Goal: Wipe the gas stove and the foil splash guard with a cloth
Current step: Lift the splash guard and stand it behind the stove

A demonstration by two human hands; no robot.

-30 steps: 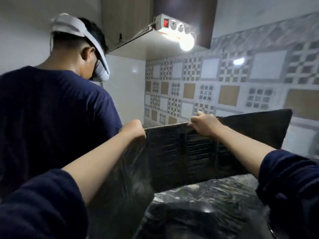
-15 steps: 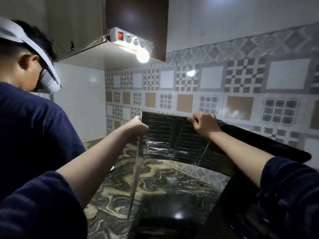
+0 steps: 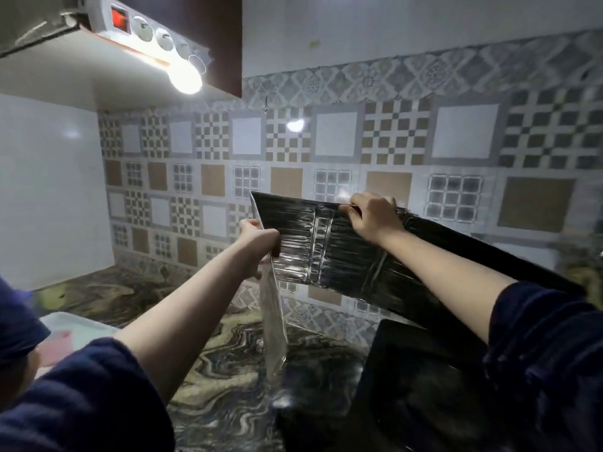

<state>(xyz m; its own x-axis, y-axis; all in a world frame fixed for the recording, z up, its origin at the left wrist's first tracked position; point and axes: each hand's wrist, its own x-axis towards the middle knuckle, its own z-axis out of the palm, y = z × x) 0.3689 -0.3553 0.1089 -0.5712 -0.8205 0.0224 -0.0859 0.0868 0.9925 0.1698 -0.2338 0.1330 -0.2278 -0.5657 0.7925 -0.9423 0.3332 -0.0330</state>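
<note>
foil splash guard [image 3: 329, 246] lifted higher | left grip [image 3: 257, 238] and right grip [image 3: 375, 215] clamp its top edge

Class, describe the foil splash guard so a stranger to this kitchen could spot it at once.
Start at the patterned tile wall behind the marbled counter. In front of it, both hands hold up a folding panel: the splash guard. Unlike the flat matte tiles, it is dark, shiny ribbed foil.

The gas stove [image 3: 424, 386] is dark, its right part behind a sleeve [image 3: 548, 353].
</note>
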